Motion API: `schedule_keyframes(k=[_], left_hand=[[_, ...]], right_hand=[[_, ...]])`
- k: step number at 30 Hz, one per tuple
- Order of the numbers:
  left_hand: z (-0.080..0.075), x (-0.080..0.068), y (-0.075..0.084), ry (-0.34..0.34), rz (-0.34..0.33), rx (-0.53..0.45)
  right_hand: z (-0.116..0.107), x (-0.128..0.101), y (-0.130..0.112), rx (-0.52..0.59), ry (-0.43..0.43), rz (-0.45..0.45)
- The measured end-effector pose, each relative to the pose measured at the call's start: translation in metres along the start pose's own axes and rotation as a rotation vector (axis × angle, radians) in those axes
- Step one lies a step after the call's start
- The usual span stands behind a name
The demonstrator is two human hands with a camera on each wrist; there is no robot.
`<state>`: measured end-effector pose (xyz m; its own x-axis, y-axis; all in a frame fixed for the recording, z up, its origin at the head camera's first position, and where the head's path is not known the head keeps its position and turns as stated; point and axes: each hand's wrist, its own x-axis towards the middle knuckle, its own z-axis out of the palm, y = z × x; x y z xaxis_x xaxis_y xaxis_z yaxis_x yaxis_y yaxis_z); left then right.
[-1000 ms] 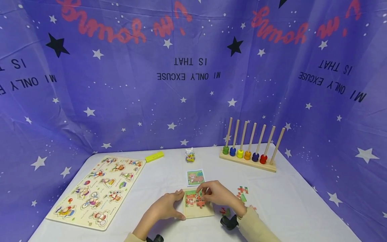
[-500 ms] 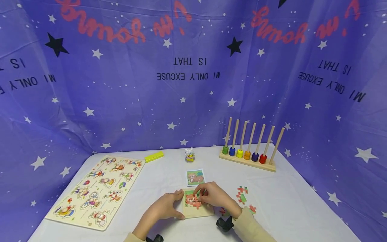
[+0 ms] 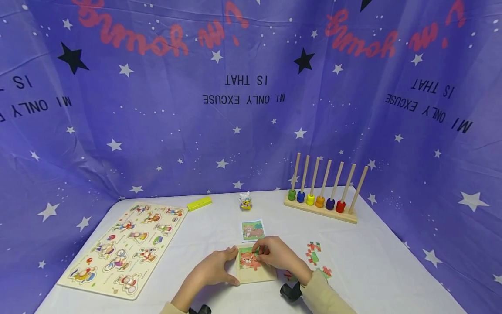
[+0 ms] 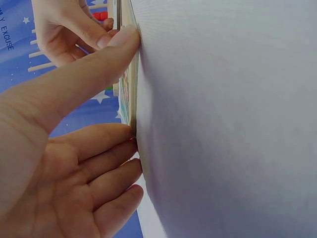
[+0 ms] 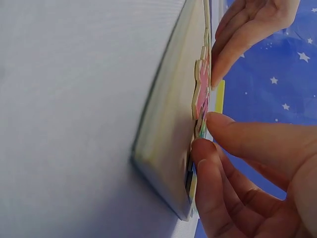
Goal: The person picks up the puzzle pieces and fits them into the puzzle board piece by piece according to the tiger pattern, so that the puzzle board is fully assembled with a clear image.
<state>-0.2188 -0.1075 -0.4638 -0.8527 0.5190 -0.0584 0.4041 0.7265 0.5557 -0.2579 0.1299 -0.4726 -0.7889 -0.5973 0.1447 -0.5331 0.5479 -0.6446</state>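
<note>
A square wooden puzzle board (image 3: 256, 277) lies on the table, partly filled with pieces of a red-and-green animal picture. My left hand (image 3: 211, 267) rests at the board's left edge, its thumb and fairly straight fingers touching the side, also seen in the left wrist view. Over the board's right half, my right hand (image 3: 277, 253) pinches a jigsaw piece (image 5: 199, 126) between thumb and forefinger, close against the pieces laid there. Most of that piece is hidden by the fingers. Behind the board lies a small picture card (image 3: 252, 230) of an animal.
Several loose jigsaw pieces (image 3: 313, 253) lie right of my right hand, some partly under the wrist. A large picture-peg board (image 3: 125, 248) lies at left. At the back stand a yellow block (image 3: 199, 203), a small figurine (image 3: 245, 201) and a bead rack (image 3: 321, 209).
My right hand has shifted slightly left and the piece it pinches has come down against the other pieces on the board. My left hand has stayed put.
</note>
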Motion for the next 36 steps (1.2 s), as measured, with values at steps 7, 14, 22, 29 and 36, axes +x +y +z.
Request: schedule_keyframes(k=[7,14,22,29,36], left_hand=[[-0.0004,-0.0005,0.0001,0.0,-0.003,-0.008],[-0.0009,0.0002,-0.0004,-0.001,0.006,-0.003],[-0.0001,-0.0007,-0.0005,0.002,0.009,-0.01],[-0.0004,-0.0019,0.0011,0.011,0.016,-0.009],[-0.0006,-0.002,0.0018,0.009,0.013,-0.008]], right_hand=[[-0.0013,0.0013,0.0002,-0.01,-0.033,-0.016],[-0.0026,0.0007,-0.005,-0.01,-0.093,-0.024],[-0.0011,-0.0003,-0.004,-0.046,-0.105,-0.046],[-0.002,-0.0011,-0.0042,-0.043,-0.094,-0.057],[-0.003,-0.0017,-0.005,-0.072,-0.08,-0.062]])
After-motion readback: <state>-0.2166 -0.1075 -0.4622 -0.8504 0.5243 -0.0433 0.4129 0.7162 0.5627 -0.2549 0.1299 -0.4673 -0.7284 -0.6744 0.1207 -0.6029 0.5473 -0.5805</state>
